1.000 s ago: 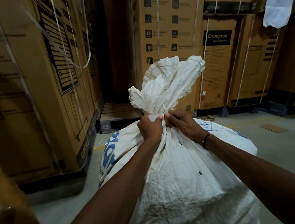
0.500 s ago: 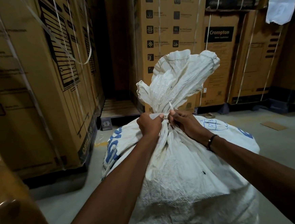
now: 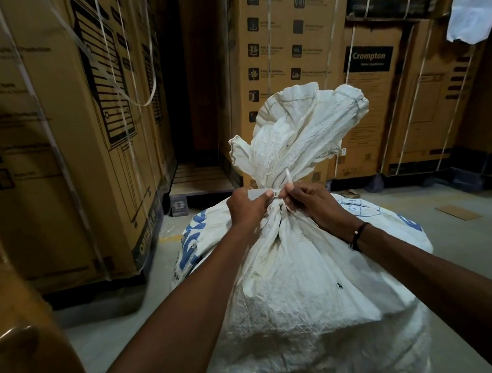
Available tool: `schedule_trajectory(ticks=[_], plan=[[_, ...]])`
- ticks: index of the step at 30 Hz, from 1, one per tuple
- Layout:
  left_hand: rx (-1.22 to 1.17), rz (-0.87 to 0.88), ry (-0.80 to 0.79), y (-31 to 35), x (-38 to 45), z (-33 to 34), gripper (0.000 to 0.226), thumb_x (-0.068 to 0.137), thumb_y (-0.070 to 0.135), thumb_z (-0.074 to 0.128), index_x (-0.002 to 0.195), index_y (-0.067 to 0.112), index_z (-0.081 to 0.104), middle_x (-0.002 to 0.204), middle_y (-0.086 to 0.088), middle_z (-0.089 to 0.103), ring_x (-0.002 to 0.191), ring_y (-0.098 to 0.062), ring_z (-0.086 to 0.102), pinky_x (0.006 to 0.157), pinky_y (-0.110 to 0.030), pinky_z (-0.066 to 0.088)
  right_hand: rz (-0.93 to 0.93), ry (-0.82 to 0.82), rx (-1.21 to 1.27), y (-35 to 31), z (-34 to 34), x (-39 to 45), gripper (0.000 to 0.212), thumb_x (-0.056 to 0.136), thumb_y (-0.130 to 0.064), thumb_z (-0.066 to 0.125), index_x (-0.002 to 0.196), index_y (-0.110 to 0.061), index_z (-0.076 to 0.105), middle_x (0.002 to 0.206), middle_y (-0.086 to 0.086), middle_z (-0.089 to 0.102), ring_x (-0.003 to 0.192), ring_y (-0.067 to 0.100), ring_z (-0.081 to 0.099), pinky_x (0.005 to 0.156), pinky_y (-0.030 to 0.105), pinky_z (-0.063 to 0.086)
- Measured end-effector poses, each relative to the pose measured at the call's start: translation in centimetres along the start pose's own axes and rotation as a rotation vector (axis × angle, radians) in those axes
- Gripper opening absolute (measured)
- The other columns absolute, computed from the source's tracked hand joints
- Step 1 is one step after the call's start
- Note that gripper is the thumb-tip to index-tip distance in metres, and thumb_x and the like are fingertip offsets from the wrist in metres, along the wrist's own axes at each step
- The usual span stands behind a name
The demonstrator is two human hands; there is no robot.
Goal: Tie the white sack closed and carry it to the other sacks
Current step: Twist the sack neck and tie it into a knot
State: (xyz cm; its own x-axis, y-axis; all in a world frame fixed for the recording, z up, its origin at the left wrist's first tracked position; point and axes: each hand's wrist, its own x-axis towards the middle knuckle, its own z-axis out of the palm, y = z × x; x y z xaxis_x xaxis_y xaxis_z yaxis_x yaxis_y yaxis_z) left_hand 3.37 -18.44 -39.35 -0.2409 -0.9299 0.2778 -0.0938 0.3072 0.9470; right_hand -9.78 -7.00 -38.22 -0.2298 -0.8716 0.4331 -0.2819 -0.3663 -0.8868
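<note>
Surroundings: tall brown cardboard cartons (image 3: pixel 59 148) wall in the left side, bound with pale plastic strapping (image 3: pixel 139 85) that hangs loose in a loop. More strapped cartons across the far side, one with a black "Crompton" label (image 3: pixel 367 59). A dark gap between the left and far stacks shows a slatted wooden pallet (image 3: pixel 200 179) at floor level. A crumpled white sheet (image 3: pixel 473 0) hangs at far top right. A flat cardboard scrap (image 3: pixel 454 212) lies on the grey concrete floor (image 3: pixel 460 199), right. A blurred brown shape fills the near-left corner; can't tell what it is.

White sack (image 3: pixel 291 285): centre, near, upright on the floor, blocking the floor behind it. Woven plastic weave, crinkled, bulging round body, blue print on the left and right shoulders, blue pen scribble on the right shoulder. The neck is bunched tight; the mouth flares above it in ruffled folds.

Left hand (image 3: pixel 248 208): fingers clenched at the neck, pinching a thin white tie (image 3: pixel 276 193) that wraps it. Right hand (image 3: pixel 310 201): fingers curled, pinching the tie's other end, which sticks up stiffly. Dark band (image 3: pixel 359 233) on the right wrist. Both hands touch the neck, nearly meeting.
</note>
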Motion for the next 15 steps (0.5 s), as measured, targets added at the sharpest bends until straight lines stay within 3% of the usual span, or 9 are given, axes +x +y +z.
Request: schedule_trajectory(ticks=[3,5,8,11,15], plan=[[0.023,0.037,-0.048,0.1,0.1,-0.4,0.030,0.084,0.033,0.086,0.094,0.008,0.075,0.096,-0.009,0.078,0.094,-0.026,0.075,0.080,-0.036,0.061,0.055,0.171,0.118,-0.8,-0.1,0.3,0.024,0.104,-0.017,0.065,0.123,-0.004,0.073,0.080,0.004,0.075,0.070,0.014,0.064,0.066,0.021,0.054],[0.031,0.061,-0.060,0.2,0.3,-0.5,0.033,0.084,0.035,0.086,0.093,0.007,0.073,0.096,-0.008,0.078,0.093,-0.026,0.075,0.084,-0.041,0.063,0.084,0.282,0.152,-1.3,0.0,0.5,0.019,0.101,-0.014,0.071,0.118,-0.005,0.073,0.083,0.006,0.079,0.066,0.015,0.069,0.059,0.021,0.056],[0.042,0.085,-0.055,0.4,0.2,-0.7,0.033,0.086,0.033,0.084,0.094,0.003,0.071,0.096,-0.011,0.077,0.093,-0.027,0.072,0.077,-0.034,0.056,0.073,0.351,0.073,-1.6,0.1,0.8,0.014,0.096,-0.020,0.079,0.106,-0.009,0.079,0.086,0.005,0.081,0.066,0.012,0.072,0.058,0.022,0.058],[0.040,0.107,-0.018,0.5,0.2,-0.9,0.033,0.085,0.030,0.084,0.085,0.000,0.070,0.089,-0.011,0.076,0.082,-0.024,0.068,0.068,-0.032,0.048,0.041,0.323,-0.085,-2.0,-0.7,0.9,0.024,0.093,-0.023,0.082,0.109,-0.006,0.082,0.092,0.008,0.080,0.072,0.010,0.070,0.062,0.024,0.061],[0.094,0.180,0.001,0.5,-0.2,-1.1,0.031,0.083,0.027,0.086,0.078,0.001,0.070,0.076,-0.006,0.068,0.072,-0.018,0.059,0.064,-0.028,0.040,-0.011,0.187,-0.447,-3.0,-2.2,1.1,0.016,0.093,-0.017,0.083,0.104,-0.005,0.084,0.092,0.011,0.081,0.072,0.007,0.072,0.064,0.018,0.059]])
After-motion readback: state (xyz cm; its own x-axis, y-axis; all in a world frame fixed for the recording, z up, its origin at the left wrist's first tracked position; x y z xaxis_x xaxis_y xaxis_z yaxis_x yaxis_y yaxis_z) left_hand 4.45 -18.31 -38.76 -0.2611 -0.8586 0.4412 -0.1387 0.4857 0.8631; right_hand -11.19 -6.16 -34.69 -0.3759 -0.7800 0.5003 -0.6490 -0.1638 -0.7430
